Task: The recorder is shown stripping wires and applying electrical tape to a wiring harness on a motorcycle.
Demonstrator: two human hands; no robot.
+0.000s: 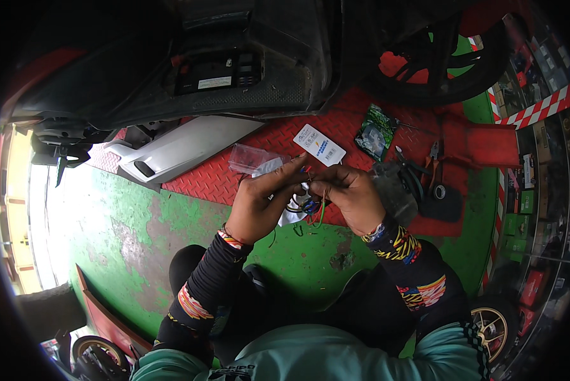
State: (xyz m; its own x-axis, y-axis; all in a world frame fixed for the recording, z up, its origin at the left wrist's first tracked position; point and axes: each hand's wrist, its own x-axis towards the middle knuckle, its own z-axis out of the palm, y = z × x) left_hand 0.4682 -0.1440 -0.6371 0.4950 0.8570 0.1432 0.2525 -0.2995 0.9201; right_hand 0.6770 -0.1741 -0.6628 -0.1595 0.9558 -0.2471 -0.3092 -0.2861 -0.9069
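My left hand (pixel 258 202) and my right hand (pixel 356 198) meet in the middle of the view, both with fingers pinched on thin coloured wires (pixel 310 206). Green, blue, black and red strands show, and several loose ends hang below the fingers. Just where the fingertips meet on the wires is too small to make out. Behind the left fingers lie a clear plastic packet (pixel 252 159) and something white, partly covered by the hand. Beyond the hands, a white printed card (pixel 319 145) rests on the red ridged metal plate (pixel 199 170).
A dark scooter (pixel 285 76) with an exposed battery (pixel 215 77) stands over the far side; its wheel (pixel 434 63) is at the far right. A silver panel (pixel 190 149) leans at left. Right of my hands lie a green packet (pixel 375 132), pliers (pixel 432 162) and a tape roll (pixel 439 191).
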